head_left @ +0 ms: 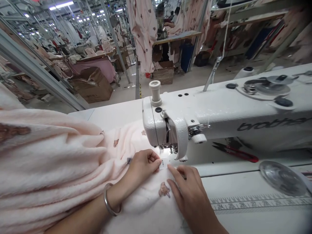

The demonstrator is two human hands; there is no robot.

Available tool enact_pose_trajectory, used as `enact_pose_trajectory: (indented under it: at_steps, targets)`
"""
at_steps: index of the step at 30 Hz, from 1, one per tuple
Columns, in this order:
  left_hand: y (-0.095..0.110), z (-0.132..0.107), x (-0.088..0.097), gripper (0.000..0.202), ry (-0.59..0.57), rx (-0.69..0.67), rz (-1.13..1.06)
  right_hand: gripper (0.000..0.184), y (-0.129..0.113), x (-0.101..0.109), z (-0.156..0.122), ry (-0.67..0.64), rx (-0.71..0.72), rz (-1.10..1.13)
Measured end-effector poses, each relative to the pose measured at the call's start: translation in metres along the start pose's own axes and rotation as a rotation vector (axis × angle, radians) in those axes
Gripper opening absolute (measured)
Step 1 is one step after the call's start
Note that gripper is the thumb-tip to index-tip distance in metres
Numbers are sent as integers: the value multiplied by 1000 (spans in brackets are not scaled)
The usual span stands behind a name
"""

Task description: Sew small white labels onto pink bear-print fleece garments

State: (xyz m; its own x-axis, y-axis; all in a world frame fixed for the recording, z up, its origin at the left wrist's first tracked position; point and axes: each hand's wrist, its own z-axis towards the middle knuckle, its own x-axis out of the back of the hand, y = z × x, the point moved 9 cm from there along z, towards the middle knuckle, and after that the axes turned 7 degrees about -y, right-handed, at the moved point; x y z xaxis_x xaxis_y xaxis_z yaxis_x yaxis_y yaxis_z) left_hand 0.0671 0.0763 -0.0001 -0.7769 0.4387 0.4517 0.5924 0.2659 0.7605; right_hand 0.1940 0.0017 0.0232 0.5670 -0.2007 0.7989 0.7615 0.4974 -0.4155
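Observation:
Pale pink fleece fabric (60, 162) with small brown prints lies heaped on the sewing table and runs under the head of a white sewing machine (219, 110). My left hand (142, 165), with a metal bangle on its wrist, is closed in a pinch on a small white label (164, 163) just in front of the needle area. My right hand (188, 188) rests flat on the fabric beside it, fingers stretched out, its forefinger tip touching the label's right edge.
Red-handled thread snips (235, 152) lie on the machine bed behind my right hand. A ruler scale (258, 204) runs along the table's front, with a round metal disc (282, 178) at right. Cardboard boxes (94, 84) and hanging garments (143, 32) stand beyond; a person works at a far table.

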Motion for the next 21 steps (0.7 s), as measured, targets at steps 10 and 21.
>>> enact_pose_trajectory:
  at_steps: [10,21]
  targets:
    - [-5,6,-4,13,-79,-27,-64,27,-2,2,0,-5,-3,5]
    - [-7,7,-4,9,-86,-6,-106,28,-1,0,0,-12,1,4]
